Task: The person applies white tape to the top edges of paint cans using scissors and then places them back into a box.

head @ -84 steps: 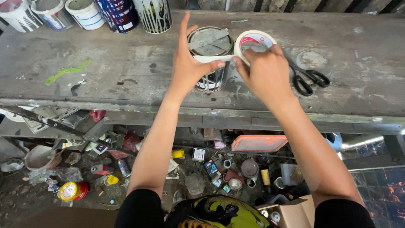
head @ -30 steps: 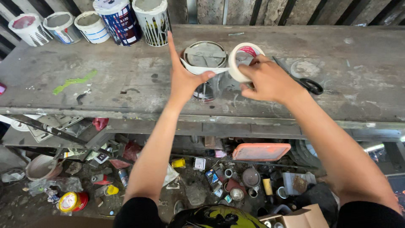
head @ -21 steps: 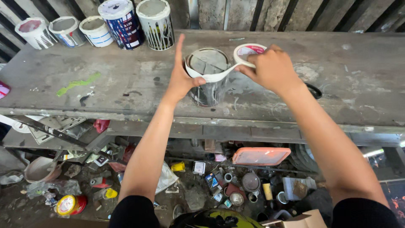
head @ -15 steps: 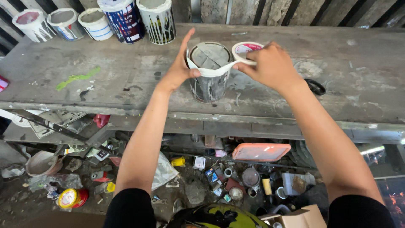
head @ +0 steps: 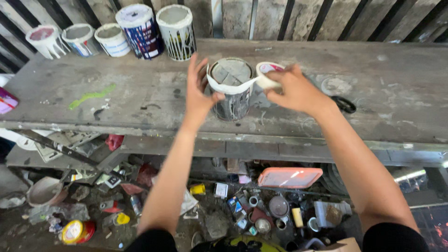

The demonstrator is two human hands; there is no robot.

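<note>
The left hand (head: 199,88) has its thumb pressed against a strip of white tape (head: 228,87) on the rim of a grey, paint-streaked tin (head: 232,91), while its other fingers stand spread and raised, free of the tin. The right hand (head: 293,89) has its fingers closed around a roll of white tape (head: 267,74), held at about three o'clock from the tin's top, with the strip running taut from the roll to the tin's near edge.

The tin stands upright near the middle of a worn grey workbench (head: 116,102). At about three o'clock from the right hand, black scissors (head: 344,103) lie on the bench, partly hidden by the wrist. At ten to eleven o'clock from the tin, a row of paint cans (head: 140,29) lines the back edge. Below the bench, at six o'clock, a pink tray (head: 289,177) rests among scattered clutter.
</note>
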